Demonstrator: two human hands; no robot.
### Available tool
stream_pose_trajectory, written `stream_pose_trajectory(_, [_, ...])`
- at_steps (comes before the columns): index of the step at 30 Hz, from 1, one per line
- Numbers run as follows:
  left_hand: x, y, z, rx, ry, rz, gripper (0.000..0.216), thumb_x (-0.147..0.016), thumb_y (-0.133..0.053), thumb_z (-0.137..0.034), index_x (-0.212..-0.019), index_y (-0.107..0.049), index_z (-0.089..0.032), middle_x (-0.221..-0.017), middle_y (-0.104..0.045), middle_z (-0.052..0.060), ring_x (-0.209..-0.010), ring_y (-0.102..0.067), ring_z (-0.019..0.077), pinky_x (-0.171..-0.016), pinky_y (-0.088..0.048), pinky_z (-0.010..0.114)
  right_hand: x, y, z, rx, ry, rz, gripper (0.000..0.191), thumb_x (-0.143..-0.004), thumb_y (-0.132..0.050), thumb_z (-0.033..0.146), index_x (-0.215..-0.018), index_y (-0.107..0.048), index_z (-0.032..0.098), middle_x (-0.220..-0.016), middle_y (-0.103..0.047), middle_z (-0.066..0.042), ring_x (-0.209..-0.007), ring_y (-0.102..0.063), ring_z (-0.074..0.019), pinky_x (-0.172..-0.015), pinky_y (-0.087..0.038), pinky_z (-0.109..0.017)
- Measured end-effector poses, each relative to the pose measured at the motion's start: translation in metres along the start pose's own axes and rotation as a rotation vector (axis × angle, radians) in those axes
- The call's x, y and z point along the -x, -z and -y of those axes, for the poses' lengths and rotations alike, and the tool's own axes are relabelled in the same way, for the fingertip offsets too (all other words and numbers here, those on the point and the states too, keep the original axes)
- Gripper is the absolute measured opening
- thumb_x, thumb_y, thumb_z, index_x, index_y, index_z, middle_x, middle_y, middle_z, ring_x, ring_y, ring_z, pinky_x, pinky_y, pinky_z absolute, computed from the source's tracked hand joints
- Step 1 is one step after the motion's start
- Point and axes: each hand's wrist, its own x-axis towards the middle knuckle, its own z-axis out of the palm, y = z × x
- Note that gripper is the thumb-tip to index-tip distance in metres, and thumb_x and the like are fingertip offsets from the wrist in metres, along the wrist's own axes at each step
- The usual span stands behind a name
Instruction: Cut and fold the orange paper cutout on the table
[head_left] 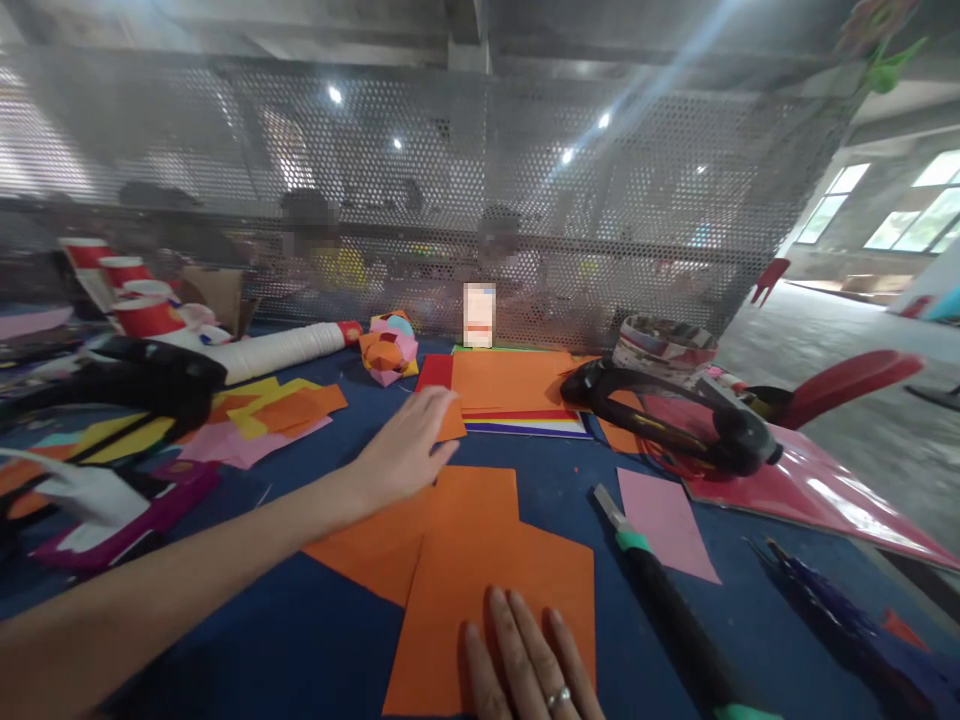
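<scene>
A grey perforated metal screen [465,200] runs right across the far edge of the blue-covered table [300,640], and through its holes only blurred seated people show on the other side. Above the screen runs a grey concrete ceiling [315,25] with small round lights [334,95] glaring bright through the mesh. Off the screen's right end the room opens out: bare grey concrete floor [862,400] stretching away, and beyond it tall windows [926,215] letting in pale daylight, with a shaft of glare slanting down across the upper right of the screen.
</scene>
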Motion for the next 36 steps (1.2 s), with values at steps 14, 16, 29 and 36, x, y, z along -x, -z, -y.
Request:
stream_pose_trajectory(14, [0.038,0.015,-0.035,0.031,-0.066,0.289,0.046,-0.091,-0.047,-0.039,-0.132,-0.046,-0.019,-0.137,-0.051,0.011,-0.128,-0.049,0.0249,-0.106,-0.038,0.040,-0.014,0.000,0.020,-0.162,-0.158,-0.276,0.050,-0.103,-0.031,0.020,-0.072,-0.070,0.024,-0.065,-0.073,0.007,-0.070,-0.072,-0.0046,-0.105,-0.042,-0.019])
stream_pose_trajectory(16, [0.054,0.020,-0.040,0.051,-0.146,0.334,0.043,-0.094,-0.046,-0.036,-0.134,-0.046,-0.023,-0.144,-0.046,0.006,-0.135,-0.041,0.0208,-0.113,-0.032,0.038,-0.014,0.008,0.015,-0.176,-0.135,-0.209,0.044,-0.101,-0.036,0.020,-0.076,-0.071,0.024,-0.067,-0.074,0.007,-0.074,-0.072,-0.0056,-0.105,-0.042,-0.019])
stream_pose_trajectory(29, [0.093,0.017,-0.018,-0.036,0.089,0.382,0.069,-0.098,-0.020,-0.057,-0.151,-0.017,-0.013,-0.157,-0.025,0.012,-0.145,-0.025,0.0232,-0.117,-0.025,0.047,-0.013,0.034,-0.004,0.100,0.205,0.377,0.049,-0.103,-0.018,0.026,-0.135,-0.054,0.016,-0.131,-0.061,-0.010,-0.126,-0.054,-0.0234,-0.114,-0.032,-0.040])
stream_pose_trajectory(36, [0.108,0.029,-0.013,0.096,0.132,0.279,0.053,-0.099,-0.022,-0.050,-0.143,-0.035,-0.024,-0.139,-0.055,0.006,-0.131,-0.048,0.0210,-0.111,-0.037,0.043,-0.019,0.038,-0.004,-0.009,0.244,0.380,0.049,-0.103,-0.019,0.025,-0.130,-0.058,0.012,-0.128,-0.064,-0.006,-0.122,-0.057,-0.0195,-0.118,-0.026,-0.037])
